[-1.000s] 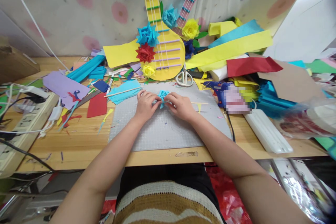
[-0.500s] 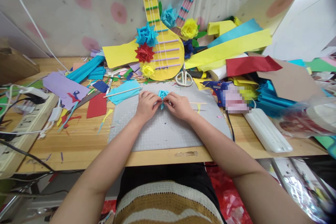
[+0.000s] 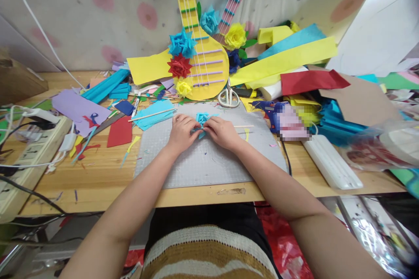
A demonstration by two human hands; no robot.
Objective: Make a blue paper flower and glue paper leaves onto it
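A light-blue paper flower [image 3: 202, 117] is pinched between my two hands, over the grey cutting mat [image 3: 209, 165]. My left hand [image 3: 183, 132] grips it from the left, its fingers bent and closed. From the right, my right hand [image 3: 223, 132] presses thumb and finger together at the flower's base. A thin pale stick [image 3: 244, 126] sticks out to the right from behind my right hand; whether I hold it I cannot tell. Beyond the mat leans a yellow paper guitar [image 3: 209, 63] with blue, red and yellow paper flowers on it.
White-handled scissors [image 3: 228, 97] lie at the mat's back edge. A blue glue gun [image 3: 266, 107] rests at the right, near a white power strip [image 3: 333, 161]. Light-blue paper [image 3: 152, 114] bearing another stick and a red piece [image 3: 119, 131] lie left. Another power strip [image 3: 36, 157] stands far left.
The light-blue flower shows a little wider between my fingers, with a petal spreading over my right fingertips. Both hands stay in nearly the same place.
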